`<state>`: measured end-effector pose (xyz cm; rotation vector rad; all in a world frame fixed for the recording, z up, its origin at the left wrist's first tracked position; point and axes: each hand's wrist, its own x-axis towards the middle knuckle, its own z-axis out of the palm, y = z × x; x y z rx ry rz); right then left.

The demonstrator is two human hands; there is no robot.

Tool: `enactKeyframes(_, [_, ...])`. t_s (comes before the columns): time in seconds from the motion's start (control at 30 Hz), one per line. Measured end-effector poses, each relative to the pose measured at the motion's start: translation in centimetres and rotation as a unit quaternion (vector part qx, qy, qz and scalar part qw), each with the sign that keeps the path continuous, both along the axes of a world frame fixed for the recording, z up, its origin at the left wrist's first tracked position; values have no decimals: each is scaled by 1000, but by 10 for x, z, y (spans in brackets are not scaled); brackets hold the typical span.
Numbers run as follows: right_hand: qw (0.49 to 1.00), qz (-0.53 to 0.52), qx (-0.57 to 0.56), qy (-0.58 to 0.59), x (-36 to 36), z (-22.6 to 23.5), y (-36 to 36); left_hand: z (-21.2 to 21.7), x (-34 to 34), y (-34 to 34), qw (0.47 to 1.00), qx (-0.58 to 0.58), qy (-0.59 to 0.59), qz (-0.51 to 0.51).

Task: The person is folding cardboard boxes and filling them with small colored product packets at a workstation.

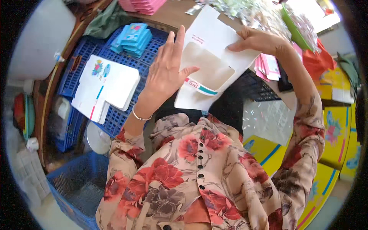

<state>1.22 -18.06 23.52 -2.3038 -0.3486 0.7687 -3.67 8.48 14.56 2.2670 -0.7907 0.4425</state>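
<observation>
A white carton (209, 34) with a large cut-out window and a teal stripe is tilted up in front of me. My right hand (260, 41) grips its upper right edge, thumb lying on the near face. At the carton's left edge is my left hand (163, 73), fingers stretched upward and thumb pointing across the face; whether it presses on the carton I cannot tell. Left of that hand, a stack of flat white printed cartons (115, 82) lies on an upturned blue plastic crate (86, 51). Small light-blue packets (134, 38) are piled at the crate's far side.
Pink packets (142, 4) stand at the far edge, and more pink packs (269, 66) sit below my right wrist. Small shiny packets heap at the back beside a green basin (293, 27). Yellow boxes (332, 128) line the right; a blue basket (76, 180) is at lower left.
</observation>
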Motion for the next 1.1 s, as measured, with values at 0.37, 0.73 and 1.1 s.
enactKeyframes(0.37, [973,-123,-187,53,-63,-82,-94,-87,-4,-74,977,179,-20,-115])
enactKeyframes(0.73, [852,-166,-376,-323,-113,-148,-70,-121,5,-140,972,140,-93,-164])
enactKeyframes(1.1, [832,-429,-183,-299,-175,-224,34,-127,7,-144,954,225,-129,-150])
